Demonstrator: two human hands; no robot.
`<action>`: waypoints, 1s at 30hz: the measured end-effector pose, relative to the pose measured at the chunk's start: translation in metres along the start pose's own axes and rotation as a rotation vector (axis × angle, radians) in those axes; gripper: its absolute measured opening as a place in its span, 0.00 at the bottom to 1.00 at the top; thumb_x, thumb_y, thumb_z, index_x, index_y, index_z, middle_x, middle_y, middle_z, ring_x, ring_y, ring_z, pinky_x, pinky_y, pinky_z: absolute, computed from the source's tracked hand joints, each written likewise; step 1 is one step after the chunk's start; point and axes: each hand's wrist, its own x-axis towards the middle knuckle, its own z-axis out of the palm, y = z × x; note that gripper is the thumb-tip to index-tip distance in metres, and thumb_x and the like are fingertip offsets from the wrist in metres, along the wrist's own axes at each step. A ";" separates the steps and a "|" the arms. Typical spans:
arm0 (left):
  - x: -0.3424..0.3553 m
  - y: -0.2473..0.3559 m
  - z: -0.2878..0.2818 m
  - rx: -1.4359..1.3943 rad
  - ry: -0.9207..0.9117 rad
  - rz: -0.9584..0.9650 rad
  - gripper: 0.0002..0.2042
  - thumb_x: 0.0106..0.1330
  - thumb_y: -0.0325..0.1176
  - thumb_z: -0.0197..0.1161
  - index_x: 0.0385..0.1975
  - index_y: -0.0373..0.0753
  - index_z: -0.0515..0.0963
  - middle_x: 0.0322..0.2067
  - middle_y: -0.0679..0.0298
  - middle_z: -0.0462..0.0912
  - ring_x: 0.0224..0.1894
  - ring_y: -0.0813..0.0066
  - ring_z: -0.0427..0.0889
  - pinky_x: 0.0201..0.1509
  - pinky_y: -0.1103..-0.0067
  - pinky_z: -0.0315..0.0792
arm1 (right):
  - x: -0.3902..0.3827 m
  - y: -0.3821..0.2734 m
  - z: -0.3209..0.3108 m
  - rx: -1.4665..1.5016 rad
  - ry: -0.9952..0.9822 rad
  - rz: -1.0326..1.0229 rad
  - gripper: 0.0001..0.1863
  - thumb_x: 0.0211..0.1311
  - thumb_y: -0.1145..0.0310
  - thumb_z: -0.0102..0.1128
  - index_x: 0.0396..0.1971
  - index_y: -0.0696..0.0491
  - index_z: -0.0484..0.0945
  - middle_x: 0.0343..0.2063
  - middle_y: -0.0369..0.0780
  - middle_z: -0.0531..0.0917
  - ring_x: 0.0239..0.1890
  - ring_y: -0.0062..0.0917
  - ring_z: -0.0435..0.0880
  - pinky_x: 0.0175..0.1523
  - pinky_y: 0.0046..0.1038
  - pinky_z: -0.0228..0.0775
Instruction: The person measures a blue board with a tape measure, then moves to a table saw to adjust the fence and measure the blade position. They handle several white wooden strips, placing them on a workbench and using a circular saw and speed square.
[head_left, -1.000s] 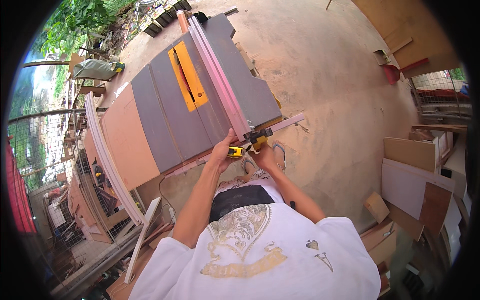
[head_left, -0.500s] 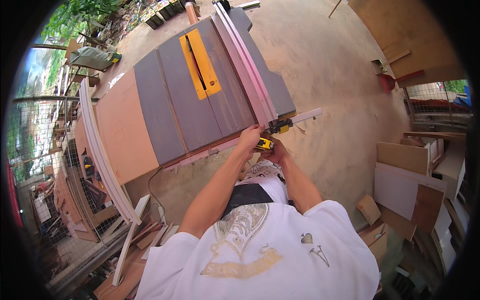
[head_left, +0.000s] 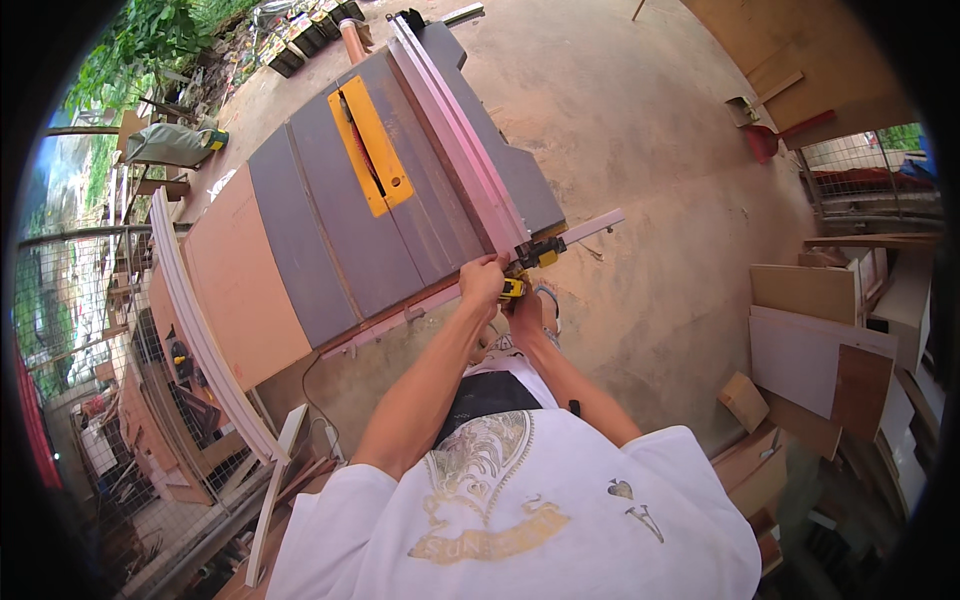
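In front of me stands a table saw with a grey top (head_left: 345, 225), a yellow insert plate (head_left: 391, 186) and a blade (head_left: 362, 150) showing in its slot. The long rip fence (head_left: 465, 140) runs across the top to the near edge, ending at a black and yellow clamp head (head_left: 540, 252). Just below that end, my right hand (head_left: 527, 315) is closed around a yellow and black tape measure (head_left: 513, 288). My left hand (head_left: 484, 278) is beside it at the saw's near edge, fingers pinched close to the fence's end; what they grip is hidden.
A wooden extension panel (head_left: 235, 280) continues the saw top leftward. Long pale strips (head_left: 205, 320) lean by a wire mesh fence at left. Boards and offcuts (head_left: 800, 360) are stacked at right. A red dustpan (head_left: 765, 143) lies farther back. A cable (head_left: 308, 385) trails on the floor.
The view has shifted, so the saw and both hands appear farther left. My hands remain together near the fence's end, and the tape measure is still held there.
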 end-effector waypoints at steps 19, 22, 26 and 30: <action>-0.003 -0.003 0.020 0.082 0.026 0.159 0.15 0.73 0.35 0.68 0.50 0.28 0.85 0.41 0.57 0.89 0.37 0.74 0.84 0.42 0.74 0.78 | 0.036 0.038 0.014 0.331 0.101 -0.180 0.17 0.82 0.57 0.46 0.59 0.49 0.76 0.45 0.34 0.85 0.44 0.19 0.86 0.43 0.24 0.77; -0.009 0.005 0.032 0.110 0.036 0.082 0.17 0.73 0.38 0.68 0.52 0.31 0.85 0.37 0.57 0.89 0.30 0.73 0.83 0.35 0.70 0.77 | 0.026 0.016 0.015 0.427 0.059 0.075 0.09 0.81 0.61 0.49 0.51 0.46 0.76 0.42 0.32 0.85 0.44 0.20 0.85 0.46 0.27 0.79; -0.028 0.028 0.039 0.056 -0.012 0.044 0.18 0.74 0.38 0.67 0.53 0.30 0.84 0.29 0.58 0.86 0.25 0.72 0.82 0.26 0.69 0.73 | 0.030 -0.014 -0.018 0.628 -0.184 0.659 0.16 0.80 0.45 0.47 0.32 0.36 0.71 0.16 0.23 0.68 0.12 0.10 0.61 0.17 0.15 0.48; 0.004 0.005 0.031 0.059 -0.040 0.084 0.18 0.74 0.39 0.66 0.52 0.28 0.83 0.31 0.59 0.86 0.24 0.72 0.82 0.23 0.73 0.74 | 0.013 -0.014 0.003 0.487 0.046 0.441 0.14 0.79 0.49 0.49 0.37 0.41 0.76 0.22 0.27 0.76 0.16 0.12 0.67 0.21 0.18 0.58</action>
